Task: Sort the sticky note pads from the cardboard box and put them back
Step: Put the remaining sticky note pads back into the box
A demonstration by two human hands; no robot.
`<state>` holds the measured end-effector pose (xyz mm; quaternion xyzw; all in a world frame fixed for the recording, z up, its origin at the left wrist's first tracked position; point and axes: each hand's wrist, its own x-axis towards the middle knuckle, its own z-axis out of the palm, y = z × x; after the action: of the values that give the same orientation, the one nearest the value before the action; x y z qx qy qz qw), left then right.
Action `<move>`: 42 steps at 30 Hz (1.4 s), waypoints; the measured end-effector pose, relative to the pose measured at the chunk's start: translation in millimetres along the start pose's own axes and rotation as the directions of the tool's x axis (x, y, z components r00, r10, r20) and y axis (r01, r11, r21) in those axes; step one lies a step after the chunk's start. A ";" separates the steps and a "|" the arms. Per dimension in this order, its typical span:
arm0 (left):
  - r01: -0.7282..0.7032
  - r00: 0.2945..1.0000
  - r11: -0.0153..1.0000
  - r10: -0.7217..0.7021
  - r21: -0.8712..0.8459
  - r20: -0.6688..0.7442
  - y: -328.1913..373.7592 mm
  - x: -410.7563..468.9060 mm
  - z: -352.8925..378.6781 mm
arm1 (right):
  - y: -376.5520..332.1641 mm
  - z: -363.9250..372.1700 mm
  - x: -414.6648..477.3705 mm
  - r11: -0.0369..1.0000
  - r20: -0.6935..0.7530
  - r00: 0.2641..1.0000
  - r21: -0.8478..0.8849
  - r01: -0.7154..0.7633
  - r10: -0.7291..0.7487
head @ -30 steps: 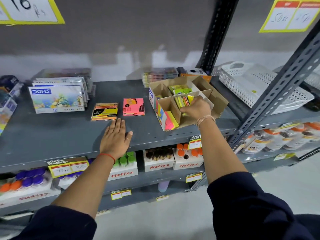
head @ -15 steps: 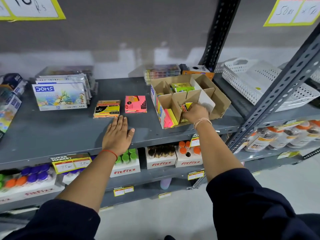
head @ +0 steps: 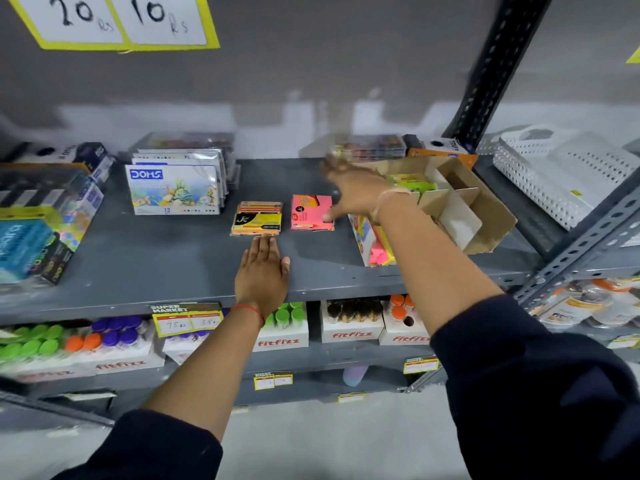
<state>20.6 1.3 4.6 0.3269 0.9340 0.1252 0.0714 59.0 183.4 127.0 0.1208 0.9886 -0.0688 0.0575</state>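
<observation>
A divided cardboard box (head: 491, 216) sits at the right of the grey shelf (head: 156, 258). Green sticky note pads (head: 412, 181) lie in its back compartment, and pink and yellow pads (head: 377, 251) stand in its front one. Left of the box, a yellow-orange stack of pads (head: 258, 218) and a pink pad (head: 308, 211) lie on the shelf. My left hand (head: 263, 271) rests flat on the shelf just in front of the yellow-orange stack, holding nothing. My right hand (head: 360, 195) is blurred, outside the box and above the pink pad's right edge. Whether it holds a pad is unclear.
DOMS colour boxes (head: 173, 190) stand at the back left, with more packs at the far left. A white perforated basket (head: 554, 174) sits right of the dark shelf upright (head: 491, 71). Fitfizz bottle trays (head: 349, 320) fill the shelf below.
My right hand has left the cardboard box and swung left toward the pink pad. The left hand has stayed flat on the shelf. The view has shifted to the left.
</observation>
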 end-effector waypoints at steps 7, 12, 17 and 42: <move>0.014 1.000 0.999 -0.013 0.030 -0.020 -0.9 4.8 5.5 | -12.2 41.5 75.5 0.957 0.304 0.951 -0.286 0.035 0.056; 0.005 1.000 0.998 -0.004 0.060 -0.016 -3.2 6.8 8.4 | -7.3 50.0 88.7 0.986 0.338 0.937 -0.162 -0.032 0.086; 0.004 1.000 0.998 -0.004 0.062 -0.006 -3.8 7.6 10.1 | -5.6 49.0 86.1 0.997 0.300 0.952 0.025 -0.079 0.068; -0.082 0.995 0.997 0.081 -0.007 -0.057 2.6 -1.0 5.2 | 85.5 10.6 -67.2 0.609 -0.156 0.663 0.587 -0.534 0.732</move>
<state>24.0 3.6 0.5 0.3608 0.9209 0.1416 0.0415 145.9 248.5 114.9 0.4911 0.8156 -0.2681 -0.1475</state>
